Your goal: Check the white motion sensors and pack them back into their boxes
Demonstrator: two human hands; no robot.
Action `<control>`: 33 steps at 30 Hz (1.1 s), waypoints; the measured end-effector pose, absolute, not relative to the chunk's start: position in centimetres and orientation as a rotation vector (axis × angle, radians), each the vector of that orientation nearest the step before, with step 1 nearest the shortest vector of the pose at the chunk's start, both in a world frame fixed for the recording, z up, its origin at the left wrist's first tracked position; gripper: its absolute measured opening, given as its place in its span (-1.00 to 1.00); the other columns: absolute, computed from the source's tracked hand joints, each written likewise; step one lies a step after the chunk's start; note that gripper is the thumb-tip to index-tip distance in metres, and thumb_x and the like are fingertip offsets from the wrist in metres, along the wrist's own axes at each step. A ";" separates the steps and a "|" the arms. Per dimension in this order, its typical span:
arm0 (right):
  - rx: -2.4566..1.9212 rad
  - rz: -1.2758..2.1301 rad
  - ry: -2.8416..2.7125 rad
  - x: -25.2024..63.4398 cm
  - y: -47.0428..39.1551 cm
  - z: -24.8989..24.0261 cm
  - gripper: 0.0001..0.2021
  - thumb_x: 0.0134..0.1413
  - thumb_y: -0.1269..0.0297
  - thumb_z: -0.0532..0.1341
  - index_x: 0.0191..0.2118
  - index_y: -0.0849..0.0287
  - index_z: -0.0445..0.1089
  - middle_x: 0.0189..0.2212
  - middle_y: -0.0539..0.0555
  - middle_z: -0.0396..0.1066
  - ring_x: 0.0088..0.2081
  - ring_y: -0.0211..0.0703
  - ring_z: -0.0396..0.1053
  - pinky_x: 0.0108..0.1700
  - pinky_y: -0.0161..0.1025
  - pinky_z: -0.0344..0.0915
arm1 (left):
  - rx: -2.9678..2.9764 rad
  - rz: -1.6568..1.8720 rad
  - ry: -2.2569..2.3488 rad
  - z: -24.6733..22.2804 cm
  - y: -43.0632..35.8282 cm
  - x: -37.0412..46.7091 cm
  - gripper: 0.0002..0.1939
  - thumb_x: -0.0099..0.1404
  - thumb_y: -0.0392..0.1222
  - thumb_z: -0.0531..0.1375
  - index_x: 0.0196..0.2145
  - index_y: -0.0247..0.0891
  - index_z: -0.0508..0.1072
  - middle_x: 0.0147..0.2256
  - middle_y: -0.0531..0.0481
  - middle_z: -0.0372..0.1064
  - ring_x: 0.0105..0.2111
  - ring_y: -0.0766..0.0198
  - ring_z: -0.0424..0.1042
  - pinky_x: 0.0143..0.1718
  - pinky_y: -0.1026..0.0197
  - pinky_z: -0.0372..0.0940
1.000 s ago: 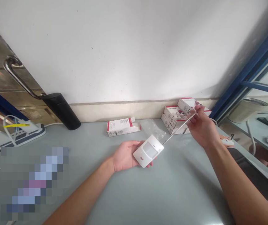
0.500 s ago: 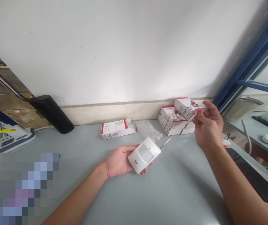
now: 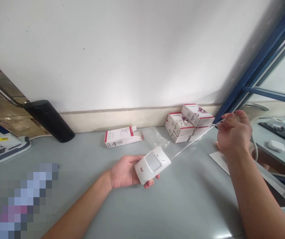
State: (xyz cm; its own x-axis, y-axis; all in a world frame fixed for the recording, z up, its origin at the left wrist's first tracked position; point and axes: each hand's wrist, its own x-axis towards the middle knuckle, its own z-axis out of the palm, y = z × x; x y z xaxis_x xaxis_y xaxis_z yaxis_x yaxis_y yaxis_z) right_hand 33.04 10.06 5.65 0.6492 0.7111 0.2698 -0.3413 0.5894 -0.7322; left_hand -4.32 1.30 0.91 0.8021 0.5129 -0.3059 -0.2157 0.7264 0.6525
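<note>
A white motion sensor (image 3: 152, 166) with a rectangular window and a small red mark rests in my left hand (image 3: 126, 172). My thumb lies behind its upper left edge and fingertips curl round its lower right side. From the sensor's top corner a thin metal telescopic antenna (image 3: 194, 140) runs up to the right, drawn out long. My right hand (image 3: 235, 131) pinches the far end of the antenna, its other fingers curled. The exact tip is hidden by the fingers.
An opened white and red box (image 3: 123, 136) lies behind the sensor, beside a clear plastic bag (image 3: 157, 137). Several similar boxes (image 3: 179, 124) are stacked by the wall. A black cylinder (image 3: 49, 121) leans at left, near a power strip (image 3: 10, 146). A blue frame (image 3: 256, 66) stands at right.
My right hand has moved to the right and slightly down, and the antenna shows longer. The left hand holds the sensor almost where it was. The view has shifted slightly.
</note>
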 end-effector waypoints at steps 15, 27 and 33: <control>-0.729 0.794 -0.628 31.4 9.8 5.6 -0.89 0.06 0.40 0.37 -0.26 0.10 0.49 -0.35 0.00 0.49 -0.56 -0.39 0.08 -0.60 -0.40 0.09 | 0.663 0.543 0.557 0.6 1.3 -4.1 -0.56 0.35 -0.13 0.14 0.15 -0.28 0.36 -0.05 -0.33 0.54 -0.20 -0.12 0.59 -0.06 -0.06 0.27; -0.727 0.801 -1.001 24.4 7.6 4.5 -0.78 0.08 0.16 0.44 -0.18 0.12 0.58 -0.34 0.06 0.57 -0.56 -0.35 0.20 -0.53 -0.31 0.14 | 0.564 0.741 0.577 0.6 1.1 -4.2 -0.66 0.36 -0.15 0.14 0.06 -0.25 0.42 -0.10 -0.35 0.52 -0.25 -0.09 0.55 -0.23 0.00 0.29; -0.801 0.906 -1.234 19.4 4.7 2.8 -0.74 0.25 0.02 0.38 -0.12 0.10 0.54 -0.28 0.07 0.59 -0.53 -0.30 0.24 -0.47 -0.24 0.27 | 0.517 0.800 0.532 0.8 1.3 -4.2 -0.59 0.41 -0.14 0.12 0.12 -0.40 0.44 -0.11 -0.45 0.51 -0.26 -0.07 0.52 -0.20 0.00 0.29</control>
State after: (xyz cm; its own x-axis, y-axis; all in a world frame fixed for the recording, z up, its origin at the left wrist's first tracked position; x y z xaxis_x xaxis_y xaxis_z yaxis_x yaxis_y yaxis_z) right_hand 19.39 4.68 2.81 0.0924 0.9007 0.4245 -0.1352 0.4337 -0.8909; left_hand -4.16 1.31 0.77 0.5823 0.7749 -0.2458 -0.5261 0.5897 0.6128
